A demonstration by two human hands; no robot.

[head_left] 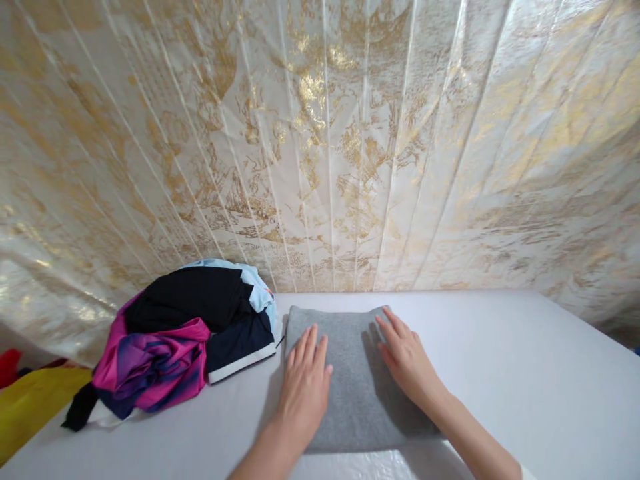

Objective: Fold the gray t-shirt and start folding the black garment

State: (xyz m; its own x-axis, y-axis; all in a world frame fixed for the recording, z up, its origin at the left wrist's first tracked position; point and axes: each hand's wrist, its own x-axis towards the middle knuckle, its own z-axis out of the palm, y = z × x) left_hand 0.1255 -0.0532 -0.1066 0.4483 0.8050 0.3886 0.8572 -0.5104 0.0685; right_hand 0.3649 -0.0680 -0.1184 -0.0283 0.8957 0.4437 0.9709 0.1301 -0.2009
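Note:
A grey folded piece of cloth (350, 393), perhaps a garment, lies flat on the white table in front of me. My left hand (306, 383) rests on its left side, palm down with the fingers stretched out and pointing away from me. Over the far right corner is my right hand (405, 353), its fingers spread and the fingertips at the cloth's edge. Neither hand grips anything that I can see. What kind of garment the grey cloth is, the folds do not show.
Left of the grey cloth sits a heap of clothes: a black piece (187, 297), a pink and purple one (160, 367), a navy one with a white band (240, 347) and a light blue one (260, 290). Yellow cloth (40, 407) lies at far left. A gold-patterned curtain (320, 147) hangs behind the white table (500, 373).

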